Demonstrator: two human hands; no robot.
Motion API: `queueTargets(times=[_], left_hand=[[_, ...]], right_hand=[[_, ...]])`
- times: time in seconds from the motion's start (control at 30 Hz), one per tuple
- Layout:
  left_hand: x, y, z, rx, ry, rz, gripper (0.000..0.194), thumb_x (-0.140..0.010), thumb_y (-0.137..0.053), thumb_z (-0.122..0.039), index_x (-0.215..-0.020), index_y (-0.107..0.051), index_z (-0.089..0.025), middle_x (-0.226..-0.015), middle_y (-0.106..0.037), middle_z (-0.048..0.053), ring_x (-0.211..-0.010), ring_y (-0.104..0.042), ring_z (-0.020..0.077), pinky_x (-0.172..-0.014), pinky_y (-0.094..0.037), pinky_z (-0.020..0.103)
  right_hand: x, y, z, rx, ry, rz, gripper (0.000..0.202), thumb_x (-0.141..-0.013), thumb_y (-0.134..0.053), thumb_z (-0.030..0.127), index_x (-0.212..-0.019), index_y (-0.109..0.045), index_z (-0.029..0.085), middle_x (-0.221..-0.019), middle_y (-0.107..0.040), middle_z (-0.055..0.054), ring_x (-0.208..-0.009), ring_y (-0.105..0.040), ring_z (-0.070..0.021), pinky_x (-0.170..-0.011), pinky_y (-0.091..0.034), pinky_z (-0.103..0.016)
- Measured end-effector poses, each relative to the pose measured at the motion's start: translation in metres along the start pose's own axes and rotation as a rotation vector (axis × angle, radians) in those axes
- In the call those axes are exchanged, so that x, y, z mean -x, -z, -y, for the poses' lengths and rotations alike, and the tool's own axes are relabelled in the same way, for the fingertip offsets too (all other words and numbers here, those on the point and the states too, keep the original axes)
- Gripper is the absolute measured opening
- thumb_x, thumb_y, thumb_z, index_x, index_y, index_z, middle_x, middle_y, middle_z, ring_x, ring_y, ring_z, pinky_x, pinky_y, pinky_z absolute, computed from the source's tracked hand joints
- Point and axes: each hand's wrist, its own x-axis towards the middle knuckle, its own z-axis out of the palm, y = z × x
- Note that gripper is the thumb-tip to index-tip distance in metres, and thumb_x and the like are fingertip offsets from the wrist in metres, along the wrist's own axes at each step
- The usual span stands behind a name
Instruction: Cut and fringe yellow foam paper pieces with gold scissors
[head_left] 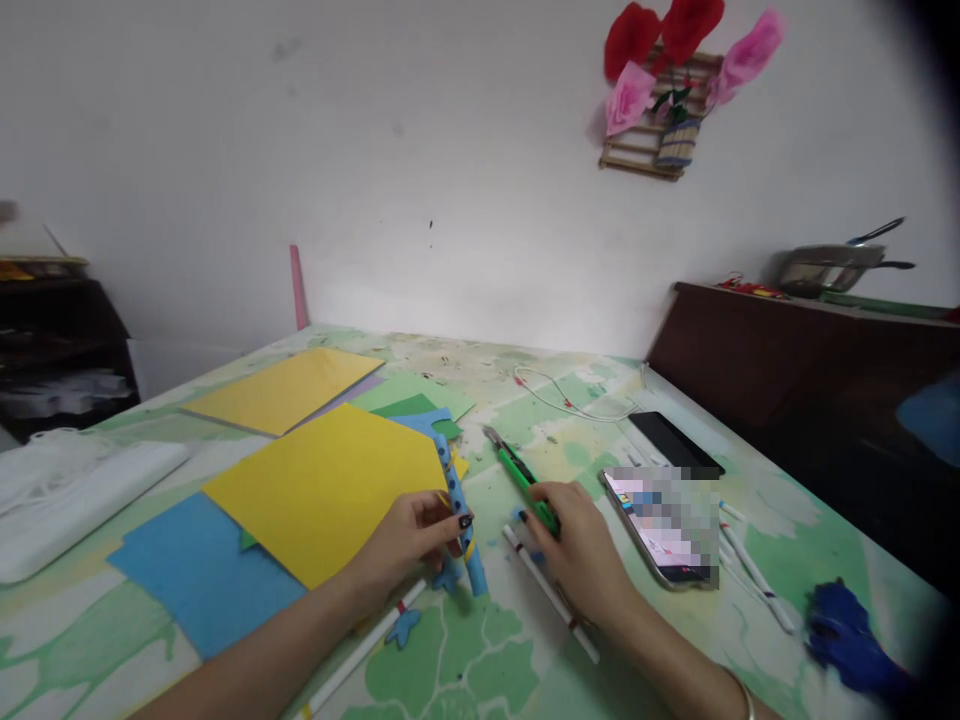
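White wall (pixel 450 150) carries a wooden rack (pixel 637 149) whose little striped pot (pixel 677 145) has green leaves (pixel 673 100) above it; dark shelf (pixel 45 320) at left holds papers (pixel 67 390), pan (pixel 829 270) sits on the right-hand cabinet (pixel 787 360), contents not visible from here. Left hand (pixel 412 535) has thumb and fingers pinching a spotted blue paper tube (pixel 455 484), tilted over the table (pixel 480 660) beside the yellow sheet (pixel 330 490). Right hand (pixel 581 535): fingers curled over the green cutter (pixel 516 468), can't tell if gripping, white stick (pixel 551 597) just beside, phone (pixel 656 530) to its right.
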Motion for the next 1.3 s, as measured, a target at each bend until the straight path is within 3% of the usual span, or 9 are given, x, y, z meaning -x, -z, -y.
queueTargets(times=[0.1,0.33,0.5,0.73,0.93,1.1,1.3], left_hand=[[-0.004,0.004,0.003,-0.023,0.047,0.045,0.033,-0.067,-0.068,-0.044,-0.073,-0.057,-0.013,-0.055,-0.061,0.002,-0.041,-0.052,0.0091,-0.04,-0.041,0.019],[0.001,-0.002,-0.003,-0.088,0.095,0.121,0.031,-0.07,-0.065,-0.039,-0.079,-0.055,-0.012,-0.056,-0.059,0.0,-0.046,-0.054,0.0092,-0.037,-0.039,0.016],[0.001,-0.002,-0.002,-0.091,0.124,0.12,0.029,-0.072,-0.064,-0.038,-0.078,-0.052,-0.012,-0.054,-0.057,-0.001,-0.045,-0.056,0.0095,-0.036,-0.037,0.015],[-0.001,0.0,0.003,-0.08,0.074,0.08,0.028,-0.074,-0.062,-0.038,-0.08,-0.046,-0.015,-0.05,-0.05,-0.007,-0.042,-0.055,0.009,-0.034,-0.034,0.014],[0.002,-0.003,0.004,-0.16,0.065,0.058,0.024,-0.073,-0.06,-0.034,-0.08,-0.047,-0.015,-0.055,-0.051,-0.006,-0.043,-0.055,0.0089,-0.034,-0.036,0.015],[0.0,-0.01,0.005,-0.271,0.1,-0.042,0.025,-0.071,-0.055,-0.024,-0.092,-0.049,-0.013,-0.063,-0.056,-0.004,-0.038,-0.05,0.0065,-0.032,-0.035,0.016],[0.003,-0.011,0.005,-0.375,0.01,-0.045,0.024,-0.073,-0.051,-0.031,-0.091,-0.047,-0.016,-0.064,-0.055,-0.004,-0.038,-0.051,0.0086,-0.036,-0.037,0.02]], right_hand=[[-0.011,0.002,-0.011,0.156,-0.014,-0.023,0.025,-0.077,-0.051,0.015,-0.102,-0.054,0.015,-0.104,-0.055,-0.014,-0.104,-0.046,-0.0299,-0.088,-0.034,-0.04],[-0.034,-0.006,-0.018,0.331,-0.105,0.056,0.012,-0.076,-0.052,0.017,-0.088,-0.054,0.015,-0.088,-0.055,-0.009,-0.084,-0.054,-0.0231,-0.068,-0.035,-0.028],[-0.031,-0.001,-0.02,0.385,-0.15,0.096,0.011,-0.079,-0.046,0.014,-0.089,-0.051,0.015,-0.09,-0.052,-0.007,-0.079,-0.054,-0.0187,-0.063,-0.032,-0.025],[-0.026,0.002,-0.025,0.451,-0.201,0.046,0.019,-0.083,-0.041,0.016,-0.1,-0.049,0.014,-0.092,-0.054,-0.009,-0.078,-0.056,-0.0212,-0.059,-0.032,-0.027],[-0.022,-0.002,-0.028,0.483,-0.13,-0.027,0.027,-0.086,-0.042,0.02,-0.111,-0.047,0.014,-0.103,-0.053,-0.011,-0.09,-0.053,-0.0229,-0.068,-0.037,-0.028],[-0.019,-0.004,-0.028,0.535,-0.061,-0.048,0.034,-0.083,-0.049,0.019,-0.116,-0.047,0.01,-0.108,-0.052,-0.014,-0.1,-0.047,-0.027,-0.084,-0.035,-0.033],[-0.02,-0.005,-0.031,0.6,-0.032,-0.089,0.034,-0.082,-0.051,0.017,-0.115,-0.05,0.007,-0.11,-0.053,-0.016,-0.098,-0.046,-0.0288,-0.085,-0.035,-0.036]])
